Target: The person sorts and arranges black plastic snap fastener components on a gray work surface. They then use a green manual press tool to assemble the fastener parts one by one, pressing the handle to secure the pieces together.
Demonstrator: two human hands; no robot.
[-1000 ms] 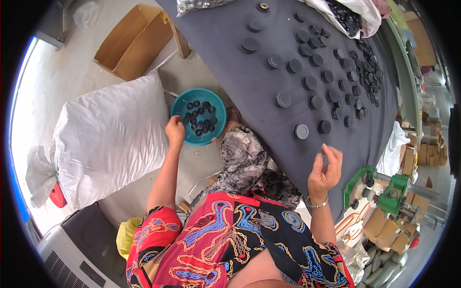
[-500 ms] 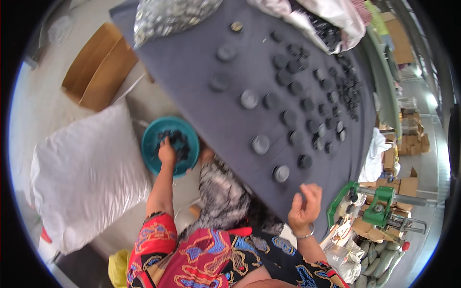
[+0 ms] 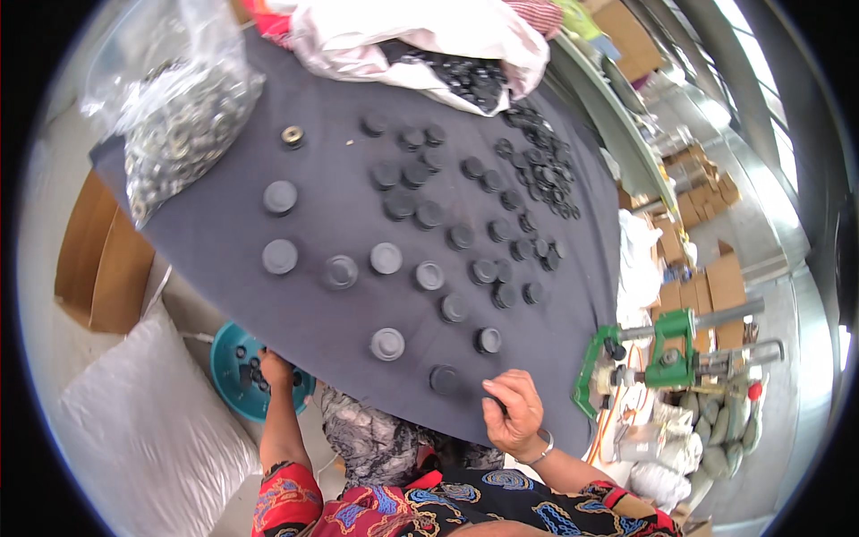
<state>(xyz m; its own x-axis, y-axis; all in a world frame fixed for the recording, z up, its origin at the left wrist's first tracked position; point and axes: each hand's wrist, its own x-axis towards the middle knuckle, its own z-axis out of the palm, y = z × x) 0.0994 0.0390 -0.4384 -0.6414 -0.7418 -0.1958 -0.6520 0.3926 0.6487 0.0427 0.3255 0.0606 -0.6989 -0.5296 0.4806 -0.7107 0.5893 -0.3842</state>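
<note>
My left hand (image 3: pixel 276 365) reaches down beside the table into a teal basin (image 3: pixel 221 351) holding several small black round parts (image 3: pixel 257 374). Its fingers are mostly hidden, so I cannot tell whether it grips a part. My right hand (image 3: pixel 516 413) hovers at the table's near edge, fingers loosely bent, thumb apart, with nothing visible between them. Closest to it lie a dark round cap (image 3: pixel 443 379) and another cap with a pale ring (image 3: pixel 489 340). Many similar black and grey discs (image 3: pixel 429 275) are spread singly across the dark tabletop (image 3: pixel 295 309).
A clear bag of metal rings (image 3: pixel 183 130) sits at the table's far left. At the back, a white sack (image 3: pixel 358 45) spills black rings (image 3: pixel 546 166). A green hand press (image 3: pixel 671 349) stands right. A stuffed white sack (image 3: pixel 148 421) and cardboard box (image 3: pixel 103 251) are left.
My view has swung, so the table and its discs sit further left and lower. My left hand stays in the basin. My right hand's fingers have curled in more.
</note>
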